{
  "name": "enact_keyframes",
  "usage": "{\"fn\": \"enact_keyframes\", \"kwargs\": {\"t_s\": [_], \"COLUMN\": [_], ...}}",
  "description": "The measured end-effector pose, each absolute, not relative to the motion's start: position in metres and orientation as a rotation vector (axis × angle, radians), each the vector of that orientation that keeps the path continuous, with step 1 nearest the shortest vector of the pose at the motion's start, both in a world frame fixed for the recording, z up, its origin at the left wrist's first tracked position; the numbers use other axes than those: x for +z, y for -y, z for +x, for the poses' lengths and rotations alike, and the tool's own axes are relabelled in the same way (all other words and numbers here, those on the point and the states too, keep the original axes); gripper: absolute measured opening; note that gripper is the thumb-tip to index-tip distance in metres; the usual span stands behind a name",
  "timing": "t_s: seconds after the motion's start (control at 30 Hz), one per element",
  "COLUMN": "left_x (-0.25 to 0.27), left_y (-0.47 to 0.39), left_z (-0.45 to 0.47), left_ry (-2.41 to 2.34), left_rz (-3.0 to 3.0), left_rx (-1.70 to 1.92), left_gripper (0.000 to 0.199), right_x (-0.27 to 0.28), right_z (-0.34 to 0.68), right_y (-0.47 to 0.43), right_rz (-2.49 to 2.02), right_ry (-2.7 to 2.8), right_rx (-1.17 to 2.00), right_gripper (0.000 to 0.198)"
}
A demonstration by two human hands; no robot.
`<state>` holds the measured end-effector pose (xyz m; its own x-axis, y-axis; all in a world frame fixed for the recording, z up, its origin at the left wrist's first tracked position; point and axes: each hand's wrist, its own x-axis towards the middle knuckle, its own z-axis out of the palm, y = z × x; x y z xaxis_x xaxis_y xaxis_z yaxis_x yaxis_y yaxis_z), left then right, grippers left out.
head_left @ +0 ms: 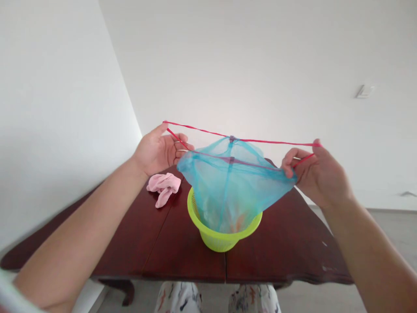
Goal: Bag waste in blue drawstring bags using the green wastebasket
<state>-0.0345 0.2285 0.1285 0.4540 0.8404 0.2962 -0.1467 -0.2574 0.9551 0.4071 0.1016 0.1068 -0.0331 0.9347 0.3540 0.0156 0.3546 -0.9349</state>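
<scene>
A translucent blue drawstring garbage bag hangs with its bottom inside a yellow-green plastic basket. Something orange and pale shows dimly through the film. The bag's red drawstring is pulled taut between both hands, above the basket. My left hand has the string looped over its thumb, its other fingers loosely bent beside the bag's left corner. On the right, my right hand carries the other end of the string on its thumb, with curled fingers at the bag's right corner.
A crumpled pink cloth lies left of the basket on the dark red-brown wooden table. White walls stand behind and to the left, with a switch at upper right. My patterned trouser legs show below the table's front edge.
</scene>
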Motion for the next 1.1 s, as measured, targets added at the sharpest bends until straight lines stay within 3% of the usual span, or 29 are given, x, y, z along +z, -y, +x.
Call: {"fn": "enact_keyframes", "kwargs": {"t_s": [0.13,0.23,0.33,0.47,0.53,0.6,0.73,0.87,1.0,1.1], "left_x": [0.123,0.12,0.115,0.117,0.125,0.136,0.16,0.177,0.189,0.193], "left_y": [-0.219,-0.218,-0.222,-0.219,-0.208,-0.191,-0.148,-0.117,-0.105,-0.098], "left_z": [-0.02,-0.013,-0.01,-0.01,-0.01,-0.009,0.006,0.038,0.068,0.082], "left_ry": [-0.631,-0.68,-0.734,-0.751,-0.677,-0.576,-0.333,-0.103,-0.046,-0.177], "left_rz": [1.443,1.443,1.535,1.802,1.851,1.815,1.737,1.767,1.769,1.796], "left_rx": [0.657,0.556,0.677,1.063,1.239,1.331,1.464,1.521,1.465,1.312], "left_gripper": [0.112,0.125,0.109,0.063,0.051,0.047,0.042,0.024,0.035,0.043], "right_x": [0.094,0.084,0.074,0.066,0.069,0.079,0.108,0.132,0.151,0.163], "right_z": [0.391,0.387,0.39,0.395,0.394,0.389,0.367,0.335,0.308,0.295], "right_y": [-0.107,-0.113,-0.121,-0.125,-0.12,-0.11,-0.085,-0.074,-0.075,-0.073], "right_rz": [-0.948,-0.929,-0.926,-0.983,-0.971,-0.897,-0.652,-0.471,-0.411,-0.281], "right_ry": [1.518,1.555,1.554,1.508,1.474,1.428,1.373,1.28,1.185,1.215], "right_rx": [1.19,1.267,1.194,0.883,0.752,0.689,0.589,0.273,0.047,0.077], "right_gripper": [0.111,0.124,0.118,0.07,0.049,0.041,0.045,0.031,0.03,0.027]}}
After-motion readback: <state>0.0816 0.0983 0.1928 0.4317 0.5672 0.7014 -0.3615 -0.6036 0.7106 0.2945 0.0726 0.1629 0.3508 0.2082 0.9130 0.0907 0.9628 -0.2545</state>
